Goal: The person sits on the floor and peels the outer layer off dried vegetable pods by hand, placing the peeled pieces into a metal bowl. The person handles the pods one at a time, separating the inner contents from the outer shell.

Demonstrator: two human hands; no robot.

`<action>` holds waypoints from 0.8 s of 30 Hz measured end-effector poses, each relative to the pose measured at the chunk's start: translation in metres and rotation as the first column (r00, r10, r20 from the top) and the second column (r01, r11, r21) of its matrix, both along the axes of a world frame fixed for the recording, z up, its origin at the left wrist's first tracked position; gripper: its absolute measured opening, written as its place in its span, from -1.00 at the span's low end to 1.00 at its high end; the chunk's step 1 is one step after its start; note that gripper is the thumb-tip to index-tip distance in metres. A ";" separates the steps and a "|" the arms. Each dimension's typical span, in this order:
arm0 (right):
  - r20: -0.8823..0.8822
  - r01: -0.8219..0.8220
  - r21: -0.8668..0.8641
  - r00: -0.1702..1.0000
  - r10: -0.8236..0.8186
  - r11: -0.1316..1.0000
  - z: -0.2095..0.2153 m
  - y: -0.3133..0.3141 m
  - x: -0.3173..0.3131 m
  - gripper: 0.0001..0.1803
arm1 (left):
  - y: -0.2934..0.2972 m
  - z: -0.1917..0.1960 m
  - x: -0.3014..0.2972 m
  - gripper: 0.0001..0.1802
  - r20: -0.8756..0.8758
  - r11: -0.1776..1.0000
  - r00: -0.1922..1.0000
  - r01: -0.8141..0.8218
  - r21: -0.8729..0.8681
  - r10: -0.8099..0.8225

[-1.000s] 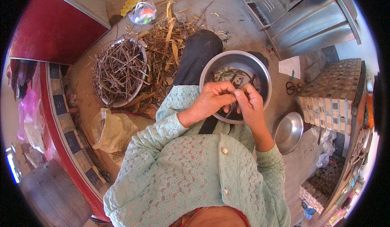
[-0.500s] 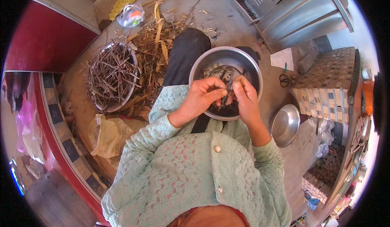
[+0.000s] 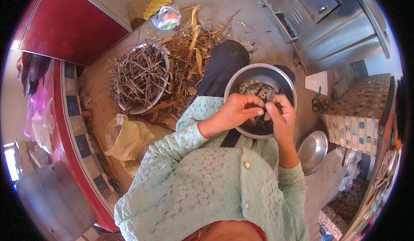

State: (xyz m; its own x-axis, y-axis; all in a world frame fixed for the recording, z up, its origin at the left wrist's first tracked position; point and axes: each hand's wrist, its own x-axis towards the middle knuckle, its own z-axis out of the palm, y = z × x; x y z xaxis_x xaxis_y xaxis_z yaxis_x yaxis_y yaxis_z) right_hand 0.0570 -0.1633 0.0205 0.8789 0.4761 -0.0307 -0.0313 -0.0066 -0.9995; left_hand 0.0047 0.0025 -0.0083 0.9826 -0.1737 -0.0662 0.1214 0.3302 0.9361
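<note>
Your left hand [image 3: 235, 114] and right hand [image 3: 281, 116] pinch a dark pod [image 3: 268, 98], probably, over the steel bowl [image 3: 241, 79] on your lap; fingers closed tight. Loosen them and pieces fall past the rim.

A dark pod [image 3: 268, 98] is pinched between the left hand [image 3: 236, 111] and the right hand [image 3: 280, 116], fingertips meeting over a steel bowl [image 3: 241, 79] that is rested on the lap and partly filled with dark pieces. A basin [image 3: 139, 79] heaped with dry pods is seen to the left on the floor, just beside a pile of husks [image 3: 192, 53]. An empty steel dish [image 3: 314, 151] is set to the right, with scissors [image 3: 318, 104] near it.
</note>
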 end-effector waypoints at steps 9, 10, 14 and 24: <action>0.038 -0.001 -0.021 0.999 0.002 1.000 -0.003 0.000 -0.002 -0.86 | -0.002 -0.002 0.001 -0.86 0.086 0.968 0.996 -0.057 0.246 0.037; 0.042 -0.008 -0.026 0.999 0.009 1.000 -0.002 0.001 -0.003 -0.86 | -0.001 0.000 0.001 -0.86 0.093 0.954 0.995 -0.058 0.295 0.031; 0.076 0.000 -0.078 0.997 0.006 0.997 0.002 0.005 -0.004 -0.85 | 0.000 0.004 -0.001 -0.90 0.175 0.929 0.980 -0.150 0.337 0.095; 0.124 -0.083 -0.199 0.986 0.109 0.976 0.008 0.005 -0.003 -0.78 | -0.003 0.008 -0.006 -0.88 0.111 0.991 0.991 -0.090 0.100 0.079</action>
State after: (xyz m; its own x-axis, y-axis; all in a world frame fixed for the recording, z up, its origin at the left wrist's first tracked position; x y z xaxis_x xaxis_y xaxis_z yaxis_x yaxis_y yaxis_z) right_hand 0.0545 -0.1581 0.0282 0.8315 0.5553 -0.0155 0.1129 -0.1962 -0.9740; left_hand -0.0009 -0.0004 -0.0002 0.9958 -0.0876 0.0261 -0.0048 0.2348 0.9720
